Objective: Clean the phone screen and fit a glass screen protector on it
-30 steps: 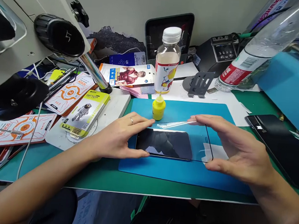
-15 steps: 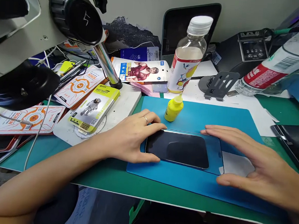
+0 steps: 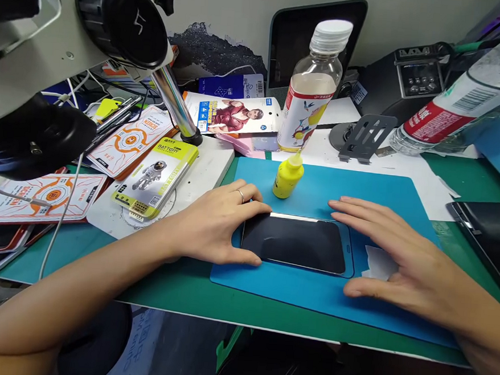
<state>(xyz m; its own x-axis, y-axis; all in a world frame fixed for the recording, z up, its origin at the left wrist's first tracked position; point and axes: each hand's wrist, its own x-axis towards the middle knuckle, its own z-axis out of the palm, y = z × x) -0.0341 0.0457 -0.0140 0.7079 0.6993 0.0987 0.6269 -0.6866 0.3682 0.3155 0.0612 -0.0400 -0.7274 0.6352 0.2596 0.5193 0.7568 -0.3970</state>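
A black-screened phone [image 3: 295, 243] lies flat on the blue mat. My left hand [image 3: 213, 222] grips its left end, with the thumb at the near long edge and the fingers at the far one. A clear, dark-edged sheet [image 3: 350, 251], looking like a screen protector, sticks out a little past the phone's right end. Around that end my right hand [image 3: 407, 258] is spread, fingers beyond the far edge and thumb on the near side; I cannot tell whether it touches the sheet. Under its palm lies a white paper scrap [image 3: 379, 264].
A yellow dropper bottle [image 3: 288, 177] stands behind the phone on the blue mat [image 3: 286, 278]. Farther back are a drink bottle [image 3: 310, 94] and a black stand [image 3: 367, 138]. A microscope [image 3: 120, 21] overhangs the left, above a battery pack [image 3: 156, 178]. A dark device [image 3: 486, 238] lies right.
The clear sheet has shifted left, so much less of it sticks out past the phone. My right hand has moved left with it. My left hand keeps its grip.
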